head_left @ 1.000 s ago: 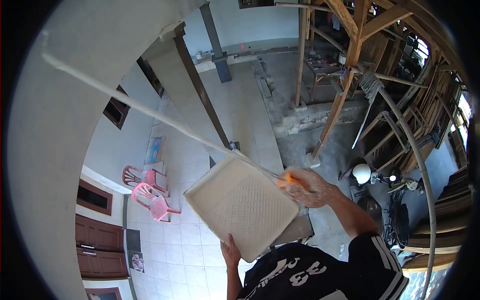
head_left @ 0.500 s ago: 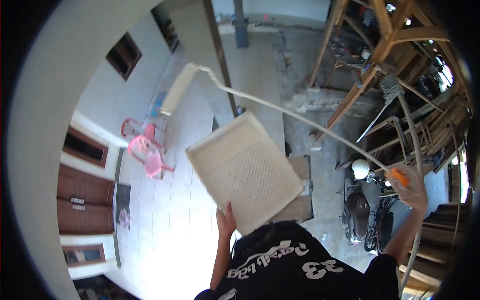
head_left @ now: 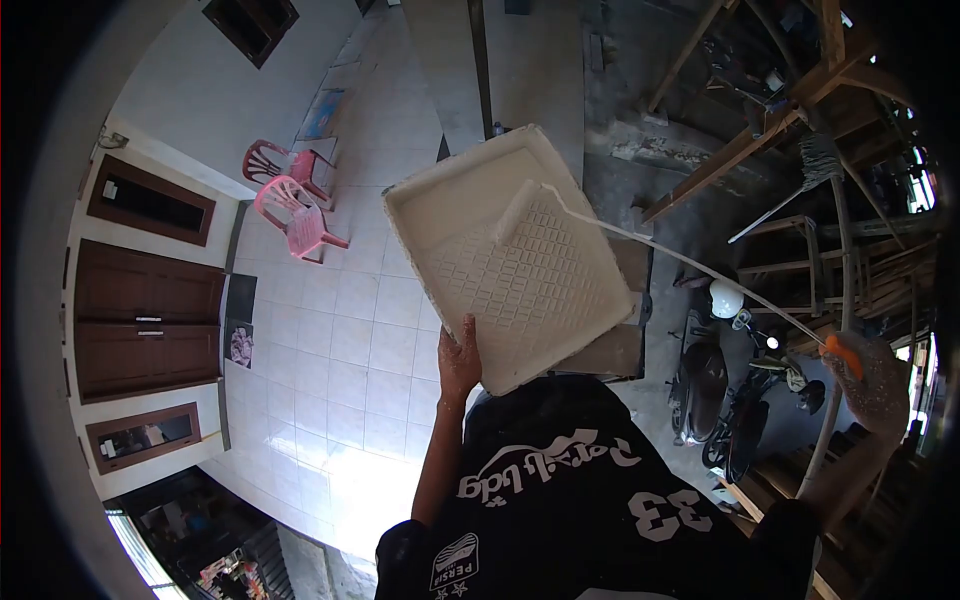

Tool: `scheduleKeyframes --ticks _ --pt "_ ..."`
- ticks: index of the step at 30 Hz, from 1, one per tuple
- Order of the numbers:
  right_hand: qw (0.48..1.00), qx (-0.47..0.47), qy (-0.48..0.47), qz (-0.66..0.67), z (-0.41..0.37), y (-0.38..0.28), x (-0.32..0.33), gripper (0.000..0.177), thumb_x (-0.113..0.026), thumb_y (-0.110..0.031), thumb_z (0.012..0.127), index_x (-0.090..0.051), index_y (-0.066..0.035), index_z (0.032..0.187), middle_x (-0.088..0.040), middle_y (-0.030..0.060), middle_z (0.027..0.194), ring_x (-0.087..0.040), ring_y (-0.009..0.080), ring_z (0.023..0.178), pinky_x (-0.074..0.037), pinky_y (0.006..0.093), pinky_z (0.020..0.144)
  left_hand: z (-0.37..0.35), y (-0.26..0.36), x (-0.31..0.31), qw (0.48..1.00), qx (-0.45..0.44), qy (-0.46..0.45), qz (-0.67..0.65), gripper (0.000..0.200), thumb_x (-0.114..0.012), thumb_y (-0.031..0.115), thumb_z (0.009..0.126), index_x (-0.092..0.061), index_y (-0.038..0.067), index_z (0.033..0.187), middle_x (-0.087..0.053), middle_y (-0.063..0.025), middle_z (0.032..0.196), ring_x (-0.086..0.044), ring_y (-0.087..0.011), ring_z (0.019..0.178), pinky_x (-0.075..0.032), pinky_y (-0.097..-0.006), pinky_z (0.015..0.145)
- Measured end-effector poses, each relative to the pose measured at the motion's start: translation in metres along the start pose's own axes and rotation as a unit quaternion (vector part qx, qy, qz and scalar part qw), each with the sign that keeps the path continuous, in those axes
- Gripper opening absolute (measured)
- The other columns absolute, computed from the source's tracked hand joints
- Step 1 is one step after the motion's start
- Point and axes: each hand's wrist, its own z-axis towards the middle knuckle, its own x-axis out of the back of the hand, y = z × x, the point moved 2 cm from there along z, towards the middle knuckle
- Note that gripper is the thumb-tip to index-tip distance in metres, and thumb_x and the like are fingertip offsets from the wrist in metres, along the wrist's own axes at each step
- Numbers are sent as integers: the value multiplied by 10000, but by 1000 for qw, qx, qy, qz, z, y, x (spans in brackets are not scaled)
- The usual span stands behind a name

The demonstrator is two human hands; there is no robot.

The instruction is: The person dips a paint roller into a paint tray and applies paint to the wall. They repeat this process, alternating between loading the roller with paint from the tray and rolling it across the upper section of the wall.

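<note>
My left hand (head_left: 460,358) grips the near left edge of a cream-coated paint tray (head_left: 580,310), thumb over the rim and the other fingers hidden beneath. The tray has a ribbed slope and a deeper end at the far side. My right hand (head_left: 868,380), out to the right, is closed round the orange handle of a long-handled paint roller (head_left: 515,213). Its cream roller head lies over the tray, at the upper part of the ribbed slope. Paint specks cover both hands.
Two chairs, one pink (head_left: 300,220) and one red (head_left: 318,172), stand on the tiled floor (head_left: 330,340) far below. Parked motorcycles (head_left: 702,385) and a white helmet (head_left: 726,298) are at lower right. Wooden beams (head_left: 720,160) and a pole (head_left: 845,240) rise on the right.
The roller head has come down from the wall side at upper left onto the tray. My right hand has shifted right and slightly down. The tray appears higher and farther right in view.
</note>
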Motion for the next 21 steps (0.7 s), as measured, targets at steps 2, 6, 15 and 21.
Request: scheduleKeyframes --ticks 2,6,15,21 --pt "1000 -6 4 8 6 -5 -7 324 -695 -299 857 -656 -77 1090 -643 123 875 -644 229 807 -517 345 715 0 -3 -1 1000 -4 -1 -16 477 -503 305 985 -489 -102 1233 -604 -271 1144 -591 -345 1068 -452 -400 912" --pt "979 -136 -107 107 16 -16 -10 354 -633 -348 907 -649 -62 1115 -610 74 732 -577 154 632 -467 303 596 -1 3 0 1000 4 10 5 488 -508 314 982 -485 -100 1239 -602 -272 1146 -588 -347 1074 -449 -400 916" --pt "946 -220 -171 162 -13 -8 18 349 -605 -339 928 -670 -34 1086 -575 29 643 -505 81 536 -419 252 523 1 -4 -2 1000 -12 -13 8 551 -457 384 996 -454 -97 1264 -597 -243 1143 -592 -277 1053 -477 -364 876" --pt "973 -129 -124 145 -6 -45 -7 360 -610 -355 917 -674 -48 1094 -616 66 683 -535 110 549 -445 278 553 2 -5 -6 1000 -2 -10 5 519 -491 350 988 -474 -106 1236 -602 -264 1129 -598 -325 1036 -468 -389 878"
